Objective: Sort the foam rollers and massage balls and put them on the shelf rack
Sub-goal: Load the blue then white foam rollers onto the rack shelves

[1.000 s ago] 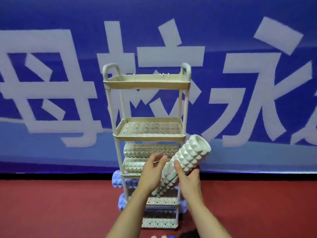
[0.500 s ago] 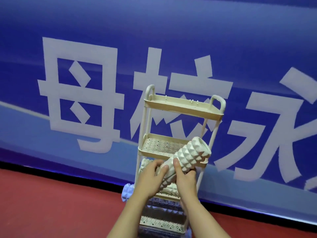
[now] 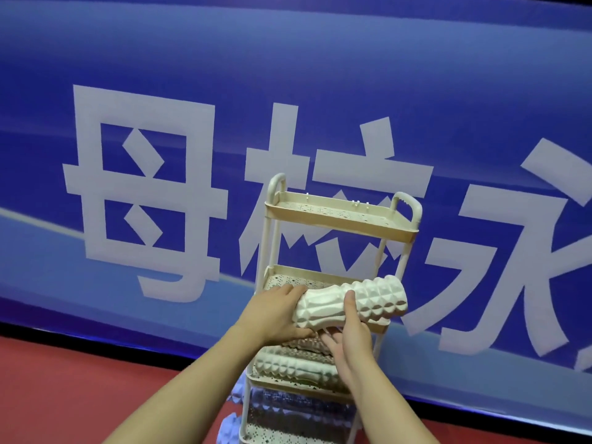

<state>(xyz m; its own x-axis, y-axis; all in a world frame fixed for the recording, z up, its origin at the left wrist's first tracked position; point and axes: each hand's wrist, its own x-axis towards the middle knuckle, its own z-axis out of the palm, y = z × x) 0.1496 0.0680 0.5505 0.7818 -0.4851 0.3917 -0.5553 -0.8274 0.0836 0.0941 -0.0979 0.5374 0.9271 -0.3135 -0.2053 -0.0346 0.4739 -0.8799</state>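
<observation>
Roller (image 3: 352, 302): level, at second tier of rack (image 3: 339, 230) | left hand (image 3: 275, 312), right hand (image 3: 350, 334) both clasped round it | likely light, firm, knobbed, non-slip; grip mid-body.

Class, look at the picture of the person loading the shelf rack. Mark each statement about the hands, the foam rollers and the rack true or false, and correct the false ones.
1. Both hands hold one white foam roller. True: the left hand and right hand grip it.
2. The held roller stands upright. False: it lies nearly level, in front of the second tier.
3. The top tier of the shelf rack holds no roller. True.
4. The banner behind is red. False: it is blue with white characters.
5. White rollers already lie on a lower tier. True.
</observation>
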